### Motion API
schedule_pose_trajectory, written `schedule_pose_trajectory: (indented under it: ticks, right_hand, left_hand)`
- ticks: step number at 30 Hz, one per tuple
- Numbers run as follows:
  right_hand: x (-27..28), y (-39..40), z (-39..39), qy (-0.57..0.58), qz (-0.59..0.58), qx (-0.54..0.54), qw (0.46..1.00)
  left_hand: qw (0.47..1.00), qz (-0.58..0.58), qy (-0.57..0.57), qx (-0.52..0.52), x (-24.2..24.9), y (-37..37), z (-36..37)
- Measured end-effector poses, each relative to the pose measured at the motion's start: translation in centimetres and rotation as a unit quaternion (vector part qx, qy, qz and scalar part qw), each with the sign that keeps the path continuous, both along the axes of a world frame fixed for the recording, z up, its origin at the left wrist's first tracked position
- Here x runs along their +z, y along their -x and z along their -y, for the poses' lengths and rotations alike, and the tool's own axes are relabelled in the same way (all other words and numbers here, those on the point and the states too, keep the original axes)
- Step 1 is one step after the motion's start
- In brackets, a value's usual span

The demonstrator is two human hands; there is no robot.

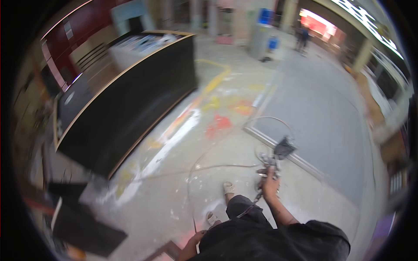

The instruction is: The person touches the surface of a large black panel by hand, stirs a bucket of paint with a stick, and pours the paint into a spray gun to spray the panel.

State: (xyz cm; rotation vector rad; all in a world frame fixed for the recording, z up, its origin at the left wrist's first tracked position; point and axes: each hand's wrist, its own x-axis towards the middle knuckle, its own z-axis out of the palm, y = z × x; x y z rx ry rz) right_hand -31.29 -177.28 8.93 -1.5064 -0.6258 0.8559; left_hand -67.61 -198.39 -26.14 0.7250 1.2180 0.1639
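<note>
My right hand [271, 186] is wrapped round a metal spray gun [273, 162], with a dark cup [284, 148] at its upper end. A thin hose [209, 166] runs from near the gun across the floor to the left, and another length curves above the cup. At the bottom, my left hand [194, 244] hangs low beside my body, close to a hose that passes it; its fingers are too blurred to make out.
A long black panel with light wooden edges [143, 100] stands at the left. A large grey panel [322, 117] lies on the right. Dark boards [87, 226] are at lower left. A person [302, 39] stands far back. Paint stains [220, 125] mark the floor.
</note>
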Motion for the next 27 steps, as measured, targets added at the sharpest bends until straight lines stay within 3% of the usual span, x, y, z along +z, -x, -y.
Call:
schedule_pose_trajectory:
  ticks: [3, 5, 6, 10, 12, 16, 18, 19, 21, 22, 24, 26, 27]
  right_hand:
    - [0.3, 1.0, 4.0, -0.016, -0.031, 0.014, 0.999]
    - [1.1, 0.9, 3.7, -0.039, -0.074, 0.028, 0.996]
    - [1.1, 0.9, 4.3, -0.041, -0.073, 0.036, 0.996]
    - [0.6, 0.8, 5.8, -0.028, -0.080, 0.082, 0.993]
    - [-0.3, 0.7, 6.9, -0.023, -0.059, 0.107, 0.992]
    - [0.7, 1.1, 8.7, -0.013, -0.034, 0.119, 0.992]
    - [1.5, 0.3, 9.4, -0.003, -0.008, 0.152, 0.988]
    - [1.1, -0.4, 10.1, -0.003, -0.008, 0.155, 0.988]
    - [0.2, -1.8, 11.0, 0.023, -0.042, 0.184, 0.982]
    - [-1.7, -2.8, 11.1, 0.004, 0.015, 0.182, 0.983]
    - [0.3, -4.3, 11.3, 0.002, 0.068, 0.234, 0.970]
    - [2.5, -6.0, 11.7, -0.048, 0.173, 0.275, 0.945]
    - [2.2, -6.8, 11.9, -0.055, 0.171, 0.287, 0.941]
  left_hand:
    - [0.994, 0.055, -0.025, -0.094, -0.5, 0.8, -1.2]
    - [0.992, 0.047, 0.019, -0.116, 1.7, -0.2, -3.7]
    - [0.985, 0.014, -0.023, -0.169, 2.4, -0.6, -4.9]
    - [0.976, -0.071, -0.106, -0.176, 9.4, -4.6, -9.9]
    - [0.980, 0.027, -0.160, -0.118, 12.4, -7.2, -12.1]
    - [0.977, 0.137, -0.143, -0.084, 23.1, -13.0, -15.3]
    - [0.947, 0.278, -0.156, -0.048, 28.4, -16.2, -16.0]
    - [0.947, 0.277, -0.157, -0.045, 29.7, -17.7, -15.7]
    - [0.905, 0.403, -0.132, 0.026, 31.8, -20.6, -15.3]
    - [0.905, 0.388, -0.148, 0.086, 32.9, -22.0, -14.3]
    - [0.904, 0.401, -0.151, 0.001, 35.2, -24.5, -14.4]
    - [0.918, 0.367, -0.150, -0.002, 35.1, -26.1, -13.5]
    - [0.931, 0.338, -0.136, -0.028, 34.7, -26.9, -12.9]
